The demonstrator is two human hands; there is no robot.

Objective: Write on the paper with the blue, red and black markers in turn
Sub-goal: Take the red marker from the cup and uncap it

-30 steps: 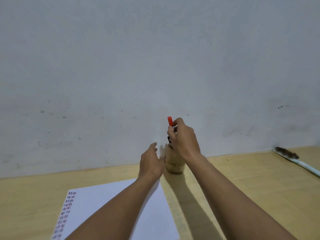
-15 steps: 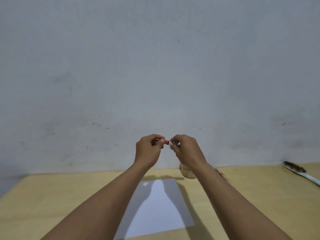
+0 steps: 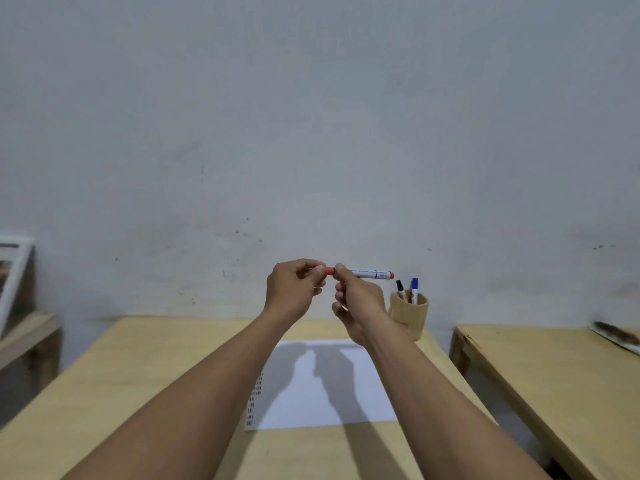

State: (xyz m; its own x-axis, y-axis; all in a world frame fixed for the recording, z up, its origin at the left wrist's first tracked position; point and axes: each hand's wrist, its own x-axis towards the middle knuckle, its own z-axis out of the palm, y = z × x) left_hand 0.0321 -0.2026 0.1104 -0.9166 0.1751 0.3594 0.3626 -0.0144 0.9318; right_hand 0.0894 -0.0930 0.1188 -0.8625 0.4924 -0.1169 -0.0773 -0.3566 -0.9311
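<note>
The red marker (image 3: 369,273) is held level in the air above the table. My right hand (image 3: 356,303) grips its white barrel, and my left hand (image 3: 294,291) pinches the red cap at its left end; cap and barrel still look joined. Below my hands lies the white paper (image 3: 349,393) with small rows of marks along its left edge. A wooden cup (image 3: 410,315) at the table's far right holds the black marker (image 3: 400,289) and the blue marker (image 3: 414,288), both upright.
The paper lies on a light wooden table (image 3: 138,393) against a grey wall. A second wooden table (image 3: 554,368) stands to the right across a gap, with a brush-like object (image 3: 614,336) on it. A low shelf with a white frame (image 3: 14,271) is at the far left.
My right hand lifted the red marker out of the cup and turned it level. My left hand came up and took hold of its cap. The view pulled back and tilted.
</note>
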